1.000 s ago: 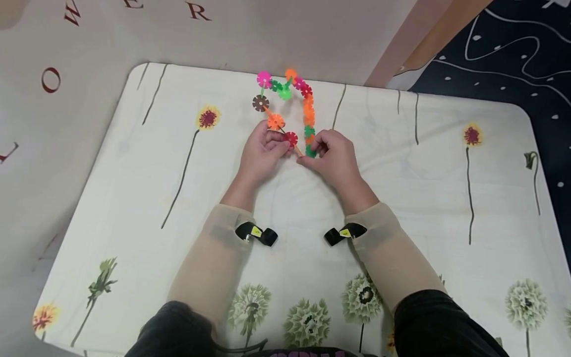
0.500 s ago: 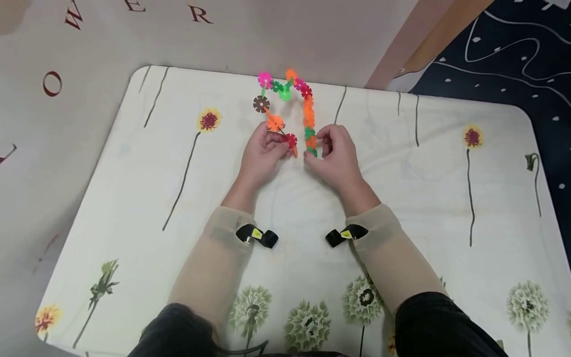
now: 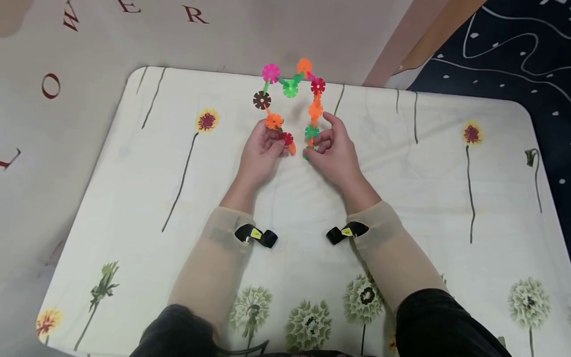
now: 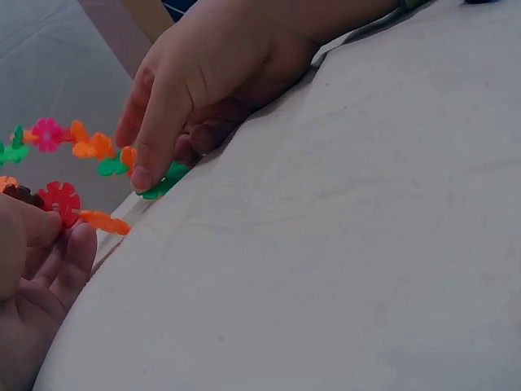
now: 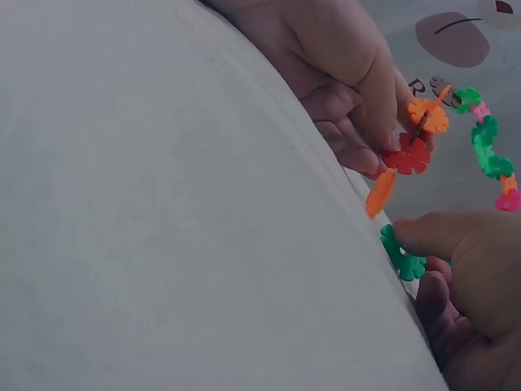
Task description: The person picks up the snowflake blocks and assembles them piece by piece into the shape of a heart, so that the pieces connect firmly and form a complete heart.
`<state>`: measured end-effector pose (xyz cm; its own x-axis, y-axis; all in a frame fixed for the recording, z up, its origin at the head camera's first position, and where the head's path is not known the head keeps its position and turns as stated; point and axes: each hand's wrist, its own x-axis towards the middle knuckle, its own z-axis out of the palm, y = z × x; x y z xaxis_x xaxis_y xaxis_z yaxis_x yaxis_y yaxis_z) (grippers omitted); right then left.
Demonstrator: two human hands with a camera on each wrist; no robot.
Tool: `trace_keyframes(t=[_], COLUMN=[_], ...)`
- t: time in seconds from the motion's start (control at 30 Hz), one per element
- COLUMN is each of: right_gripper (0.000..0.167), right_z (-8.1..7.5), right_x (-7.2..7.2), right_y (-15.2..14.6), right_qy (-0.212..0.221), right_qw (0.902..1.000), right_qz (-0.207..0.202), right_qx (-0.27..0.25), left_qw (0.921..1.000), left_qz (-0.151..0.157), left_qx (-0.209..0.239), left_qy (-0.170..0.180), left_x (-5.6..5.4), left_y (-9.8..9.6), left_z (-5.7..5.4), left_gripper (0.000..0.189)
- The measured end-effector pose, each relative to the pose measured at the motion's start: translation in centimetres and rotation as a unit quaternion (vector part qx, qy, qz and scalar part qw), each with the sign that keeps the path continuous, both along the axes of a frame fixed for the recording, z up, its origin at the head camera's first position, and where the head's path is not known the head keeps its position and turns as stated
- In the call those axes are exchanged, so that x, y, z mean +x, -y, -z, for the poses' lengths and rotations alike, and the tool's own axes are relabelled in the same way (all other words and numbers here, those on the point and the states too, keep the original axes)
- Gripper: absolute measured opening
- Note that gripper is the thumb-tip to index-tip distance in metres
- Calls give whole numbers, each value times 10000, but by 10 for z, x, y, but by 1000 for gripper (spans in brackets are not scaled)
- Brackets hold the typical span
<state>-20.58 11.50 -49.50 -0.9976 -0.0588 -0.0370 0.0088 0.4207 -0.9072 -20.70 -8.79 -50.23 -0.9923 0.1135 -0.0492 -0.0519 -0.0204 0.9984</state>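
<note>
A chain of notched plastic discs (image 3: 290, 89) in orange, pink, green, red and brown arches above the far part of the table, with a gap between its two near ends. My left hand (image 3: 260, 154) pinches the chain by the red disc (image 4: 60, 204); an orange disc (image 5: 380, 194) sticks out past it at that end. On the other side my right hand (image 3: 335, 151) pinches the green disc (image 5: 403, 254) at the opposite end between thumb and fingers, index finger raised. Part of that green disc is hidden by the thumb in the head view.
A white cloth (image 3: 285, 198) printed with flowers covers the table. Behind its far edge rises a pale wall (image 3: 250, 34) with letters. Dark patterned fabric (image 3: 513, 54) lies at the right.
My right hand has drawn back from the orange end disc and now pinches the green one. The chain's right side has turned, its discs now facing up more, and its top has shifted right.
</note>
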Motion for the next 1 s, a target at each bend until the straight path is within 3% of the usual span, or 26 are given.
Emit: trace_keyframes(t=[0.13, 0.43, 0.8, 1.0], right_gripper=[86, 55, 53, 52], right_z=[1, 2, 3, 3], right_x=[-1, 0, -1, 0], right_y=[0, 0, 0, 0], right_qy=[81, 151, -114, -33], right_qw=[9997, 9980, 9981, 9989], right_qz=[30, 73, 114, 152], right_qx=[-209, -612, -593, -438], left_qw=[10000, 9999, 9992, 9990], left_qz=[8, 20, 77, 80], left_qx=[-8, -84, -274, -289], left_qy=[-38, -70, -277, -332], left_x=[0, 0, -2, -1], left_y=[1, 2, 0, 0], left_z=[1, 1, 2, 3], left_gripper=[33, 26, 26, 30])
